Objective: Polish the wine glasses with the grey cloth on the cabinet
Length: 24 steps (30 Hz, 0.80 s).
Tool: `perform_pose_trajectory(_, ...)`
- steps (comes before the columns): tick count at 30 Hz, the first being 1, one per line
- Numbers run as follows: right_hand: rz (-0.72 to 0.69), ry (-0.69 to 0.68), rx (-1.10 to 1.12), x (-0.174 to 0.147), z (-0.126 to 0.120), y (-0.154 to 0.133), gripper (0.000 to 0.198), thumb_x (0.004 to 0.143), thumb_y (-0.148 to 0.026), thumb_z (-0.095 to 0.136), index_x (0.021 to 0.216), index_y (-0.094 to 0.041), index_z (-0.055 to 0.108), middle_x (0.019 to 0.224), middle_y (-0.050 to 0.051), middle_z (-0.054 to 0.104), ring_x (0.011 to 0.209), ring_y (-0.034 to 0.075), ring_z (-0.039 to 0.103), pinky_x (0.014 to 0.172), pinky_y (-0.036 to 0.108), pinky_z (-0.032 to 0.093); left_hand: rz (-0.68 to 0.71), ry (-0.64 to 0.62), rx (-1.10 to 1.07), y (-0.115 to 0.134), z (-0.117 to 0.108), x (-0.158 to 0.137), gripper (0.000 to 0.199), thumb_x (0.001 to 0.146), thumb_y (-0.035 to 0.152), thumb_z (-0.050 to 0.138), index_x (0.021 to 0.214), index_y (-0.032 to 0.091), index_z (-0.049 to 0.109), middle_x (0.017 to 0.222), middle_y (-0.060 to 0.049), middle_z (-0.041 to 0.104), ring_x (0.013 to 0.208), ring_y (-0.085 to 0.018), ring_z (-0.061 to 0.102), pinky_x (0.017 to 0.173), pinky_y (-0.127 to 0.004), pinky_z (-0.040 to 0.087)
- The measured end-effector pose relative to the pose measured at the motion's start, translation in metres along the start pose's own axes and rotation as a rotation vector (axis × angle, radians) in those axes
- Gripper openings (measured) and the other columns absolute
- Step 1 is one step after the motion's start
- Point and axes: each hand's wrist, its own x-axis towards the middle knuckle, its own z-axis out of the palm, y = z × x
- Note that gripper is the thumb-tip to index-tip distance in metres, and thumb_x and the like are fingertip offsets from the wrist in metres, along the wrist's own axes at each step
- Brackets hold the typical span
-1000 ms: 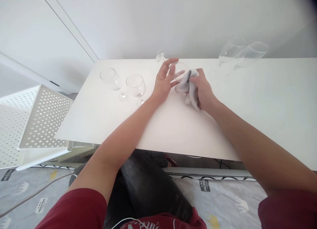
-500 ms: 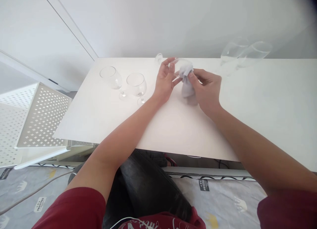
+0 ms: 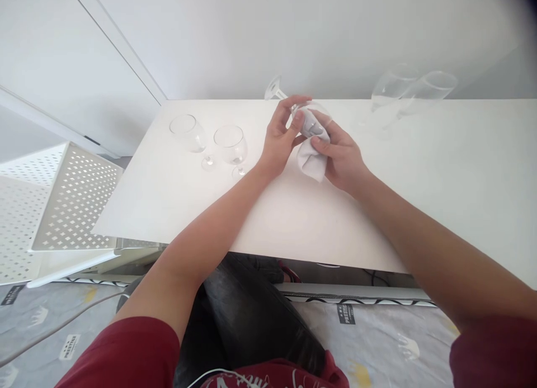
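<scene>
My left hand (image 3: 280, 132) is closed round the bowl of a stemmed glass, tilted above the table's back edge. The foot of that wine glass (image 3: 273, 88) points up and to the left, past my fingers. In my right hand (image 3: 340, 150) a white cloth (image 3: 312, 159) is pinched between thumb and fingers and pressed against the bowl. A loose end of the cloth hangs below. Most of the bowl is hidden by my fingers and the cloth. Left of my left hand stand two more stemmed glasses, one nearer glass (image 3: 230, 143) and one farther glass (image 3: 188, 133).
Two tall glasses, a left one (image 3: 392, 89) and a right one (image 3: 432, 89), stand at the back right of the white table (image 3: 168, 203). A perforated white metal piece (image 3: 79, 203) is at the left. A wall rises behind the table.
The held glass has tilted, so its foot now sits higher. My right hand has shifted slightly left with the cloth, closer to my left hand.
</scene>
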Motion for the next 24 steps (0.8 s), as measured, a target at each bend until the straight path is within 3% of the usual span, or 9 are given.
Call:
perform_pose_trajectory(6, -0.174, 0.267, -0.193, -0.002, 0.002, -0.002, 0.040, 0.102, -0.045, 0.064, 0.138, -0.032, 0.073, 0.150, 0.001, 0.065, 0.145, 0.036, 0.057, 0.126, 0.061, 0.047, -0.082, 0.307, -0.241, 0.002, 0.004, 0.003, 0.031, 0.110, 0.043, 0.051, 0.133, 0.030, 0.067, 0.143, -0.002, 0.063, 0.145, -0.026, 0.063, 0.100, -0.041, 0.064)
perform_pose_trajectory(10, -0.162, 0.125, -0.275, 0.000, 0.008, -0.008, 0.053, 0.101, -0.045, 0.062, 0.153, -0.038, 0.061, 0.161, 0.000, 0.055, 0.155, 0.037, 0.046, 0.128, 0.062, 0.043, 0.031, 0.157, -0.107, 0.000, 0.002, 0.001, 0.017, 0.107, 0.034, 0.061, 0.120, 0.027, 0.070, 0.138, 0.000, 0.066, 0.148, -0.026, 0.059, 0.107, -0.043, 0.063)
perform_pose_trajectory(13, -0.189, 0.075, -0.139, 0.001, 0.011, -0.009, 0.053, 0.101, -0.048, 0.062, 0.153, -0.039, 0.058, 0.157, 0.001, 0.058, 0.151, 0.034, 0.050, 0.126, 0.059, 0.046, 0.102, 0.032, -0.041, -0.003, -0.004, 0.001, 0.009, 0.103, 0.028, 0.068, 0.112, 0.028, 0.072, 0.141, -0.002, 0.067, 0.150, -0.028, 0.058, 0.109, -0.043, 0.065)
perform_pose_trajectory(15, -0.117, 0.072, 0.048, 0.001, 0.008, -0.007, 0.046, 0.101, -0.054, 0.062, 0.145, -0.039, 0.063, 0.142, 0.003, 0.066, 0.132, 0.033, 0.065, 0.117, 0.057, 0.055, 0.124, -0.059, -0.001, -0.003, -0.007, 0.001, 0.013, 0.106, 0.029, 0.062, 0.110, 0.035, 0.072, 0.147, 0.000, 0.066, 0.145, -0.026, 0.060, 0.103, -0.038, 0.068)
perform_pose_trajectory(17, 0.016, 0.025, 0.269, 0.001, 0.002, -0.004, 0.041, 0.098, -0.059, 0.064, 0.133, -0.037, 0.067, 0.117, 0.004, 0.070, 0.097, 0.027, 0.073, 0.104, 0.054, 0.063, 0.133, -0.136, 0.027, -0.001, -0.009, 0.003, 0.018, 0.109, 0.030, 0.055, 0.114, 0.036, 0.071, 0.149, 0.005, 0.065, 0.144, -0.026, 0.061, 0.099, -0.036, 0.069)
perform_pose_trajectory(19, 0.117, -0.027, 0.427, 0.000, -0.003, -0.001, 0.035, 0.096, -0.060, 0.065, 0.122, -0.036, 0.069, 0.095, 0.001, 0.066, 0.071, 0.021, 0.064, 0.098, 0.051, 0.065, 0.095, -0.149, 0.044, 0.001, -0.010, 0.005, 0.023, 0.111, 0.030, 0.050, 0.123, 0.030, 0.069, 0.152, 0.006, 0.063, 0.145, -0.030, 0.061, 0.098, -0.043, 0.068)
perform_pose_trajectory(20, 0.141, -0.042, 0.448, 0.000, -0.005, -0.001, 0.034, 0.096, -0.060, 0.065, 0.121, -0.036, 0.069, 0.091, 0.000, 0.064, 0.067, 0.020, 0.061, 0.098, 0.051, 0.066, 0.062, -0.124, 0.058, 0.002, -0.009, 0.006, 0.026, 0.112, 0.032, 0.048, 0.128, 0.027, 0.068, 0.153, 0.004, 0.062, 0.146, -0.032, 0.060, 0.097, -0.047, 0.067)
perform_pose_trajectory(22, 0.137, -0.033, 0.364, 0.000, -0.006, 0.000, 0.041, 0.096, -0.060, 0.064, 0.131, -0.039, 0.067, 0.099, 0.001, 0.068, 0.076, 0.022, 0.065, 0.099, 0.052, 0.065, -0.013, -0.037, 0.083, 0.003, -0.009, 0.007, 0.030, 0.112, 0.038, 0.048, 0.131, 0.026, 0.068, 0.154, 0.001, 0.061, 0.145, -0.033, 0.061, 0.095, -0.049, 0.066)
perform_pose_trajectory(24, 0.085, -0.001, 0.175, 0.001, -0.004, -0.001, 0.054, 0.099, -0.061, 0.060, 0.149, -0.041, 0.059, 0.126, 0.003, 0.070, 0.104, 0.028, 0.070, 0.104, 0.056, 0.062, -0.060, 0.042, 0.063, 0.001, -0.009, 0.008, 0.028, 0.110, 0.041, 0.054, 0.127, 0.027, 0.071, 0.149, -0.001, 0.064, 0.144, -0.032, 0.063, 0.096, -0.048, 0.066)
